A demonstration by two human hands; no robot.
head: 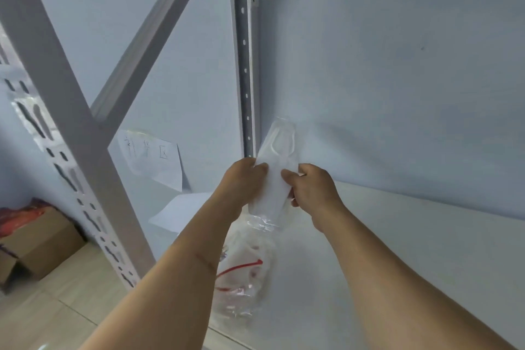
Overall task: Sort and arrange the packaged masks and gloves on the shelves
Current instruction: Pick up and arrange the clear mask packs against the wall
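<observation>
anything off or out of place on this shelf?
Mostly fine. Both hands, left hand and right hand, hold one packaged mask upright. Below it a clear bag with red print lies crumpled at the shelf edge, and a paper label hangs crooked on the wall.

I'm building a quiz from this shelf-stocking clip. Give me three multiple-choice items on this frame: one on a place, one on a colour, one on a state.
1. Where does the clear plastic bag with the coloured printing lie?
A. On the white shelf board, below the hands
B. In the cardboard box
C. Taped to the wall

2. What colour is that printing?
A. Green
B. Red
C. Black

3. How is the white mask in its clear wrapper held?
A. By both hands
B. By one hand only
C. By neither, lying flat

Answers:
1 A: the clear plastic bag rests on the white shelf board.
2 B: its strokes are red.
3 A: the left hand and right hand both pinch the white mask.
</observation>
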